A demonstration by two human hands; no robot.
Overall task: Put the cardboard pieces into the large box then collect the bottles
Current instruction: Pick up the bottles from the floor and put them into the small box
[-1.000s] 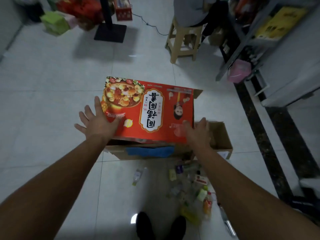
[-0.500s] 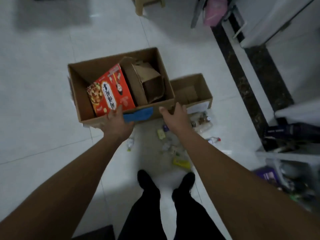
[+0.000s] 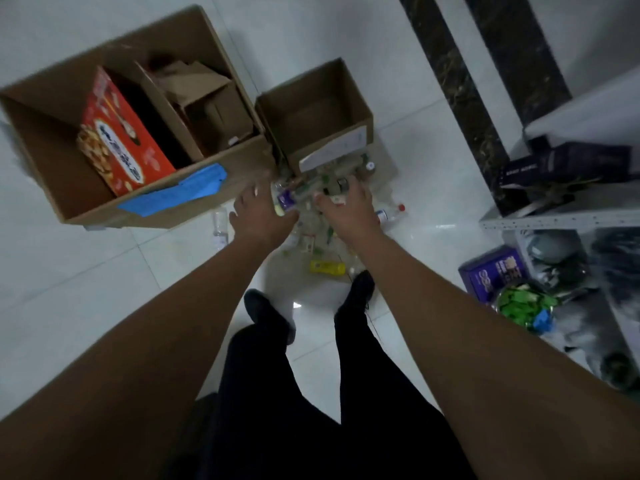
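The large cardboard box (image 3: 239, 161) stands on the floor at upper left with a blue tape strip on its near wall. Inside it a red printed carton (image 3: 121, 143) leans next to folded brown cardboard pieces (image 3: 204, 98). Several small plastic bottles (image 3: 325, 268) lie scattered on the tiles in front of my feet. Above that pile, my left hand (image 3: 259, 216) and my right hand (image 3: 349, 211) reach down with fingers loose. Neither hand holds anything that I can see.
A smaller open cardboard box (image 3: 356, 126) sits right of the large one, touching it. A grey metal shelf (image 3: 554, 220) with dark and purple boxes stands at the right. A dark stone strip (image 3: 450, 81) runs along the floor. My legs and shoes are below.
The red carton went from my hands into the large box. Both hands left the box's near edge and moved right and down over the bottle pile. My view tilted downward.
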